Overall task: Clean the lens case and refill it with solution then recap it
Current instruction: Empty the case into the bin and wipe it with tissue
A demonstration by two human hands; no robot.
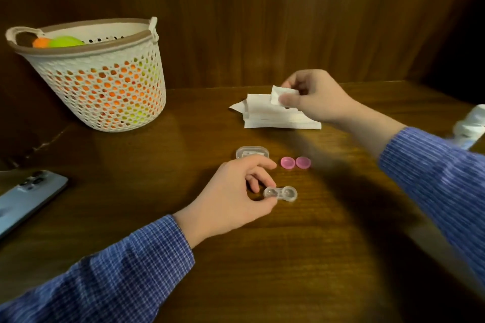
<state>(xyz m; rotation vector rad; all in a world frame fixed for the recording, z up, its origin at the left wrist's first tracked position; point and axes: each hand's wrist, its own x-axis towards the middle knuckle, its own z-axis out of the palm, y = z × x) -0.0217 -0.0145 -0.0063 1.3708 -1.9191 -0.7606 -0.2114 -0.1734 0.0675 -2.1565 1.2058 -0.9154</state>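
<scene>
blue sleeves point(110, 278), wooden table point(262, 270), panelled wall point(262, 8)

You are wearing a long-sleeved shirt in blue, woven with a fine check of pale, whitish lines. The left sleeve point(110, 275) is showing the pattern crisply: small squares, light threads crossing over a darker blue ground, the cloth creasing in soft folds along the forearm. Its cuff is ending at the wrist, leaving your left hand point(236, 194) bare. The right sleeve point(441, 178) is looking blurred, so its check is reading more as light streaks over blue; its cuff is likewise stopping at the wrist, with your right hand point(312, 97) bare. No rings, watch or bands are showing.
</scene>
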